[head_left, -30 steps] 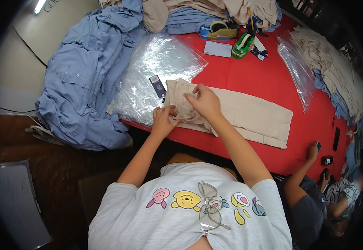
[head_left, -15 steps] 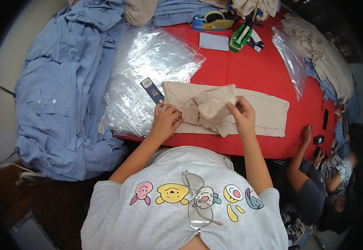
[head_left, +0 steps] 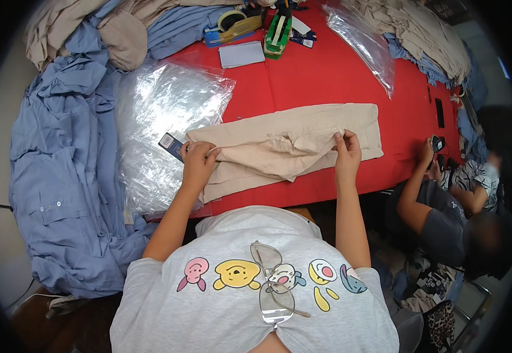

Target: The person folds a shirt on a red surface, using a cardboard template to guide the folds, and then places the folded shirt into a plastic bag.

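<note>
A beige garment lies folded lengthwise across the red table. My left hand presses down on its left end, next to a dark hang tag. My right hand pinches a fold of the fabric near the right end and holds it stretched out. A stack of clear plastic bags lies under the garment's left end.
Blue shirts hang in a heap over the table's left side. At the back stand tape dispensers, a notepad, another clear bag and beige clothes. A seated person is at the right.
My right hand has drawn the bunched fabric out to the right, so the garment now lies long and flatter. My left hand has stayed on the left end.
</note>
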The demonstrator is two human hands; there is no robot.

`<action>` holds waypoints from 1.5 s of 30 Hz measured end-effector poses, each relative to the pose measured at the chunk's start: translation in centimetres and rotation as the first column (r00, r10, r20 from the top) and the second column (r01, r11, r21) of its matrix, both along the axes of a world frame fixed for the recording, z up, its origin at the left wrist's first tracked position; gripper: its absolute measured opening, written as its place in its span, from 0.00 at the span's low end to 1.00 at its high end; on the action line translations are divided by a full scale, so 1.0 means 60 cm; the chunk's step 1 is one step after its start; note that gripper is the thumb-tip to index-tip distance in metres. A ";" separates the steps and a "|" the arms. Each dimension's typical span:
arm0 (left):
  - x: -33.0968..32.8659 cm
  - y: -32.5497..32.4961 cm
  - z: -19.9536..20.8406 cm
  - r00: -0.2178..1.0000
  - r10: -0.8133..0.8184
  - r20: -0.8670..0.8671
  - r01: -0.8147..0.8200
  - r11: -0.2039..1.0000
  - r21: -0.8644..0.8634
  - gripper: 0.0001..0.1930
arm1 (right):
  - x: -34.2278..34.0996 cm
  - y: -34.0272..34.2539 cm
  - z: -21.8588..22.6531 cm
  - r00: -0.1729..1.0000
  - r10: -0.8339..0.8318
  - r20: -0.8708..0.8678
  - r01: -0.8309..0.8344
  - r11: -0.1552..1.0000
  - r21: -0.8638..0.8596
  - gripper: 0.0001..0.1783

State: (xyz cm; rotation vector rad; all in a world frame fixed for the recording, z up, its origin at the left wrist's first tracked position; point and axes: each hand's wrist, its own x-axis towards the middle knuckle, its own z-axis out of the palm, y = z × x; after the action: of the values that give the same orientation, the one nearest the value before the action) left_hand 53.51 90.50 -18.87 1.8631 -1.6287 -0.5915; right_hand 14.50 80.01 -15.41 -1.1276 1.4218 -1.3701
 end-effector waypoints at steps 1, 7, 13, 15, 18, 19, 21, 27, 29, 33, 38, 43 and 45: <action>0.000 0.000 -0.001 1.000 0.001 0.030 0.000 1.000 -0.006 0.09 | -0.003 -0.013 -0.004 0.998 0.008 -0.058 -0.005 0.999 0.047 0.10; -0.029 -0.010 0.008 0.975 -0.006 0.222 0.018 0.998 -0.053 0.14 | -0.054 -0.079 -0.114 0.889 0.145 -0.435 0.015 0.939 0.343 0.21; -0.165 -0.033 0.017 0.928 -0.286 0.239 0.321 0.939 -0.125 0.28 | -0.001 -0.082 -0.069 0.680 0.129 -0.722 -0.011 0.986 0.166 0.25; -0.227 -0.054 0.005 0.898 -0.355 0.261 0.393 0.913 -0.109 0.32 | 0.001 -0.089 -0.072 0.586 0.224 -0.778 -0.061 0.970 0.234 0.25; -0.274 -0.074 -0.011 0.881 -0.371 0.293 0.407 0.910 -0.073 0.38 | 0.001 -0.092 -0.069 0.547 0.250 -0.799 -0.077 0.965 0.249 0.24; -0.278 -0.079 -0.018 0.865 -0.380 0.327 0.414 0.910 -0.038 0.39 | 0.000 -0.093 -0.067 0.553 0.236 -0.799 -0.070 0.969 0.237 0.24; -0.284 -0.084 -0.030 0.846 -0.390 0.364 0.420 0.908 -0.003 0.42 | 0.001 -0.092 -0.063 0.556 0.223 -0.801 -0.064 0.972 0.226 0.23; -0.286 -0.084 -0.033 0.853 -0.379 0.358 0.409 0.913 -0.008 0.39 | 0.005 -0.080 -0.040 0.650 0.143 -0.746 -0.231 0.973 -0.015 0.17; -0.279 -0.083 -0.029 0.879 -0.381 0.285 0.409 0.911 -0.044 0.34 | 0.024 -0.063 -0.014 0.686 0.134 -0.715 -0.374 0.908 -0.188 0.15; -0.238 -0.073 -0.004 0.982 -0.075 -0.172 0.040 0.979 -0.199 0.24 | 0.078 0.000 0.005 0.570 0.386 -0.726 -0.684 0.712 -0.158 0.12; -0.272 -0.049 0.067 0.978 0.044 -0.203 -0.098 0.960 -0.261 0.23 | 0.063 0.030 -0.045 0.522 0.523 -0.674 -0.786 0.601 -0.143 0.12; -0.362 -0.084 0.052 0.964 -0.154 0.215 0.186 0.972 -0.141 0.27 | -0.095 -0.026 -0.015 0.718 0.295 -0.631 -0.469 0.874 -0.124 0.15; -0.382 -0.098 0.007 0.928 -0.171 0.330 0.208 0.975 -0.078 0.32 | -0.189 -0.057 -0.025 0.732 0.173 -0.659 -0.284 0.957 -0.063 0.16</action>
State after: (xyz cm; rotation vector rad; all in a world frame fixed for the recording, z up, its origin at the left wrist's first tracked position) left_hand 30.61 84.63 -18.43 1.8017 -2.0275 -0.2733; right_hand 3.17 76.62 -16.91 -1.9553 1.5766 -0.9527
